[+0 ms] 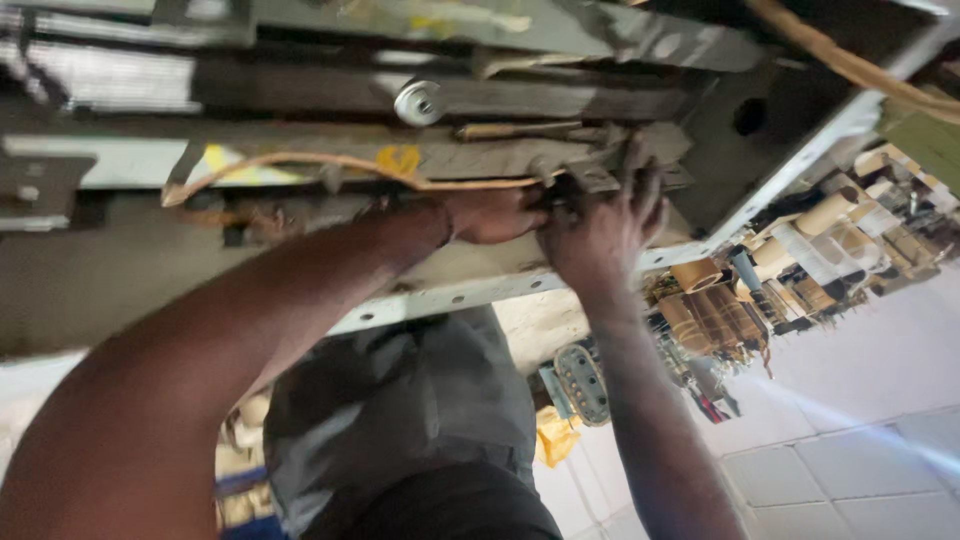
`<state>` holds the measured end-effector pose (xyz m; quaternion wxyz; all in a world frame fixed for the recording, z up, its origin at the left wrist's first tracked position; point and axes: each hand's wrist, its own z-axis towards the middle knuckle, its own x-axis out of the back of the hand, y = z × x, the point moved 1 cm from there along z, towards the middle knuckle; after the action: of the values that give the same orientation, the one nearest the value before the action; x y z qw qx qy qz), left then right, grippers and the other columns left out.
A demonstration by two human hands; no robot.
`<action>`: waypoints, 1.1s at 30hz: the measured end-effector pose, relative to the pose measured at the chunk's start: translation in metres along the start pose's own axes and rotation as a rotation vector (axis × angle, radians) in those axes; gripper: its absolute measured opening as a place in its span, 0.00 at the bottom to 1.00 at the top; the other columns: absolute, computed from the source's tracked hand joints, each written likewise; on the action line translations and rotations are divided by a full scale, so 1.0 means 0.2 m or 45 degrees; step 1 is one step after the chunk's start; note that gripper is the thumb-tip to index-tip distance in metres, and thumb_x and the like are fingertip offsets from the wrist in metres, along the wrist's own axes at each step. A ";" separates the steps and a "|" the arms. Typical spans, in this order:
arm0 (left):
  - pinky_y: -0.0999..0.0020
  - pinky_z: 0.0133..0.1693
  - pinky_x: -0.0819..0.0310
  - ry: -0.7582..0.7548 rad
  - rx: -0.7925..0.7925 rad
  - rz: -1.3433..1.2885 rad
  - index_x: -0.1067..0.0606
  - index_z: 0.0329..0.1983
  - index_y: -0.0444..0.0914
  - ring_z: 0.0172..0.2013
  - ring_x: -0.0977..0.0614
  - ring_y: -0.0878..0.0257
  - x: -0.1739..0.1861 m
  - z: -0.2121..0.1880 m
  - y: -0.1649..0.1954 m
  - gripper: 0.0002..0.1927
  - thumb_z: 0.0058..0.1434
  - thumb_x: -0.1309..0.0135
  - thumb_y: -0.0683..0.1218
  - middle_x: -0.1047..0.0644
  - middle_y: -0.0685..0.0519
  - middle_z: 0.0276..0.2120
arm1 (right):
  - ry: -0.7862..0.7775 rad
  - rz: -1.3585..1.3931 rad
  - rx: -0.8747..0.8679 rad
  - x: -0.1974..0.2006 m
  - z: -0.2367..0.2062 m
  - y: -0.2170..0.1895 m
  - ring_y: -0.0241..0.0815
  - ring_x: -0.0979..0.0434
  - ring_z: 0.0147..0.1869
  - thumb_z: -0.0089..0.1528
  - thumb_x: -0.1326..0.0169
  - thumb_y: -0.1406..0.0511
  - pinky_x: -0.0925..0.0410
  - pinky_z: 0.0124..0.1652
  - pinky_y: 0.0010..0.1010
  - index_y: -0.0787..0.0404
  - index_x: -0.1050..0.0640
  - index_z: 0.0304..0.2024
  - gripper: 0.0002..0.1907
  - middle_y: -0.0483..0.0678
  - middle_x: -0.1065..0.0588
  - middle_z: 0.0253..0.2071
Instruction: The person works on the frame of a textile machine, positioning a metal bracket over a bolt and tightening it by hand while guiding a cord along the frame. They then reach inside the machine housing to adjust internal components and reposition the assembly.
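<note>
Right, both arms reach up: left hand [495, 213] and right hand [600, 232] meet, fingers curled on a small metal fitting [580, 178] against the grimy frame [300, 90]; how firmly they grip, I cannot tell. Judging by this, it's mid-fastening, so steady alignment comes next, clear of the orange wire [330, 162].

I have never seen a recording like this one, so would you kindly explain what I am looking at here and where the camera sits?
There is one picture, taken by a camera worn on the person's head; the view is tilted, so the tiled floor appears at lower right. No robot is involved: two bare hands are at work. The left hand and the right hand meet at a grey metal bracket on a worn, dirty metal frame. What the fingers grip is hidden. A thin orange wire runs along the frame to the hands, and a round silver fitting sits above them. Behind, shelves hold cardboard tubes and boxes.
</note>
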<state>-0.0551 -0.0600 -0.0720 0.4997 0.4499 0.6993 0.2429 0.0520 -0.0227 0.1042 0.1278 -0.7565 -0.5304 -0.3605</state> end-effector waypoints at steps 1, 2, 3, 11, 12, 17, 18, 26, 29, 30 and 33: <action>0.53 0.66 0.38 -0.019 -0.038 0.011 0.33 0.69 0.41 0.64 0.27 0.46 0.01 0.02 0.00 0.32 0.68 0.57 0.62 0.27 0.42 0.64 | 0.025 -0.022 0.028 0.00 0.01 0.00 0.74 0.59 0.79 0.58 0.41 0.51 0.60 0.69 0.72 0.40 0.17 0.56 0.23 0.60 0.55 0.79; 0.52 0.65 0.39 0.002 -0.040 0.056 0.33 0.70 0.42 0.64 0.28 0.45 0.02 0.02 0.01 0.32 0.67 0.57 0.63 0.28 0.42 0.65 | 0.065 -0.055 0.041 0.01 0.02 0.01 0.73 0.58 0.80 0.59 0.41 0.50 0.60 0.69 0.73 0.40 0.18 0.56 0.22 0.59 0.54 0.79; 0.51 0.65 0.39 0.024 -0.045 0.101 0.33 0.70 0.43 0.64 0.29 0.43 0.03 0.01 0.03 0.33 0.67 0.57 0.63 0.30 0.41 0.65 | 0.104 -0.090 0.052 0.02 0.04 0.02 0.72 0.57 0.80 0.60 0.41 0.49 0.59 0.70 0.73 0.40 0.18 0.56 0.22 0.59 0.53 0.79; 0.52 0.65 0.40 0.110 -0.087 0.558 0.31 0.67 0.43 0.64 0.30 0.43 0.19 -0.10 0.36 0.28 0.68 0.57 0.60 0.30 0.42 0.66 | 0.220 -0.063 0.036 0.21 0.04 0.07 0.72 0.54 0.77 0.54 0.43 0.52 0.58 0.63 0.77 0.43 0.19 0.59 0.29 0.60 0.52 0.77; 0.51 0.65 0.41 0.122 -0.096 0.566 0.31 0.67 0.43 0.64 0.31 0.43 0.19 -0.11 0.39 0.28 0.68 0.57 0.59 0.31 0.41 0.66 | 0.144 -0.075 -0.002 0.22 0.04 0.08 0.71 0.55 0.78 0.55 0.43 0.51 0.58 0.65 0.76 0.43 0.18 0.55 0.26 0.59 0.53 0.78; 0.52 0.64 0.37 0.141 -0.149 0.420 0.33 0.67 0.40 0.64 0.30 0.43 0.16 -0.13 0.49 0.28 0.68 0.56 0.57 0.30 0.40 0.64 | 0.134 0.022 -0.007 0.28 0.00 0.10 0.72 0.57 0.78 0.52 0.44 0.53 0.59 0.66 0.77 0.43 0.15 0.49 0.23 0.59 0.54 0.78; 0.52 0.63 0.36 0.134 -0.156 0.349 0.34 0.68 0.40 0.64 0.29 0.43 0.16 -0.13 0.50 0.28 0.68 0.56 0.57 0.30 0.39 0.64 | 0.092 0.011 -0.037 0.28 -0.01 0.11 0.71 0.58 0.78 0.53 0.44 0.52 0.60 0.66 0.77 0.44 0.15 0.49 0.22 0.58 0.55 0.78; 0.53 0.62 0.35 0.069 -0.019 0.426 0.36 0.69 0.43 0.63 0.28 0.44 0.15 -0.11 0.54 0.28 0.68 0.56 0.58 0.30 0.41 0.64 | 0.041 0.108 -0.096 0.30 -0.03 0.15 0.74 0.64 0.79 0.57 0.47 0.51 0.65 0.66 0.78 0.45 0.15 0.49 0.21 0.60 0.60 0.78; 0.54 0.63 0.35 0.065 0.043 0.546 0.36 0.69 0.45 0.63 0.28 0.45 0.13 -0.12 0.55 0.29 0.68 0.56 0.59 0.30 0.43 0.65 | -0.047 0.108 -0.113 0.30 -0.05 0.15 0.72 0.64 0.79 0.56 0.48 0.51 0.66 0.68 0.75 0.44 0.15 0.49 0.22 0.60 0.61 0.78; 0.55 0.65 0.35 0.061 0.091 0.606 0.35 0.70 0.46 0.64 0.28 0.46 0.13 -0.12 0.55 0.29 0.68 0.57 0.60 0.29 0.44 0.66 | -0.050 0.054 -0.123 0.29 -0.05 0.15 0.72 0.63 0.80 0.58 0.48 0.49 0.65 0.69 0.73 0.46 0.15 0.49 0.22 0.60 0.61 0.79; 0.55 0.66 0.39 0.060 0.053 0.452 0.42 0.74 0.47 0.67 0.32 0.47 0.13 -0.14 0.54 0.33 0.67 0.58 0.61 0.34 0.44 0.70 | -0.016 -0.067 -0.130 0.29 -0.06 0.13 0.70 0.61 0.81 0.62 0.48 0.46 0.64 0.70 0.71 0.47 0.16 0.51 0.23 0.59 0.60 0.81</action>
<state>-0.0423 0.0183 0.0115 0.4230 0.5708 0.6251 0.3233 0.0805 0.0013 0.1559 0.0761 -0.7500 -0.5319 -0.3856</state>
